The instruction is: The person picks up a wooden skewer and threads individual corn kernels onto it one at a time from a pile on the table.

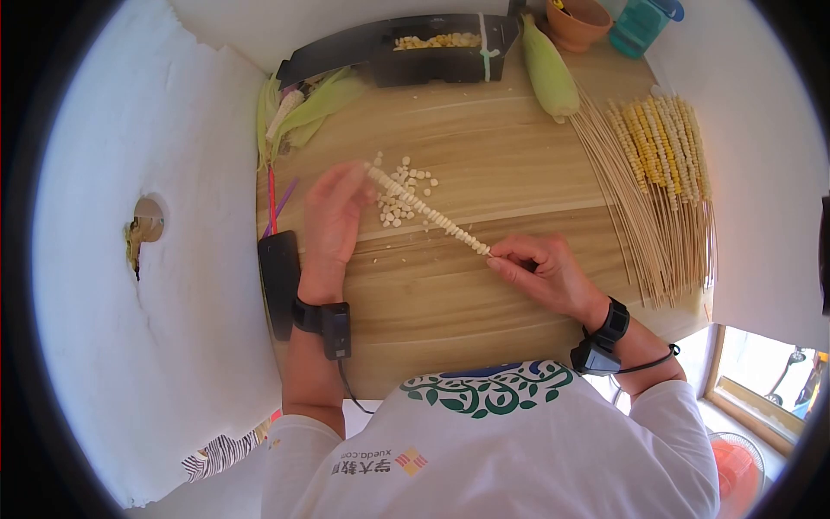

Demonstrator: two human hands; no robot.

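Both hands hold one thin wooden skewer [428, 210] strung with pale corn kernels, slanting across the wooden table [484, 147]. My left hand [331, 221] pinches its far end by a small heap of loose kernels [403, 195]. Fingers of my right hand [540, 270] grip the skewer's near end. Each wrist wears a black band with a cable.
A black tray [432, 54] with kernels stands at the back, beside a husked cob [550, 69] and green husks [307, 108]. At the right lie bare skewers [627, 199] and several filled ones [666, 147]. A black phone [278, 281] sits at the left edge, a clay bowl [577, 22] at the back right.
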